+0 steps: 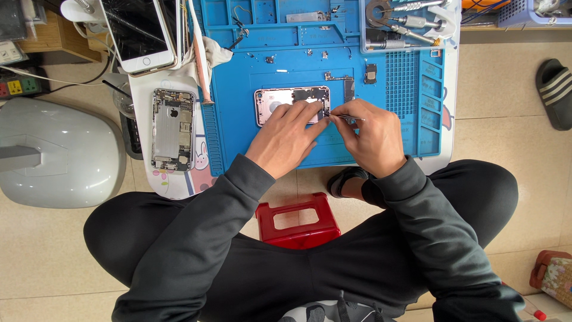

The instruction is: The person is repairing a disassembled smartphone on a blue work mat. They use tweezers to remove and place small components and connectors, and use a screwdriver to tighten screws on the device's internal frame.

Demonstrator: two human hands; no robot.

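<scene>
One open phone lies in the middle of the blue mat. The left hand presses on it with flat fingers; the right hand pinches tweezers at its edge. Two more phones lie left. One red stool stands on the tile floor.

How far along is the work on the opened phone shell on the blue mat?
Already done: the phone shell lies open and largely stripped, with small parts and screws set out on the blue mat. In hand: the left hand steadies the shell while the right hand works thin tweezers at its edge. Left: a second opened phone lies untouched beside the mat.
</scene>
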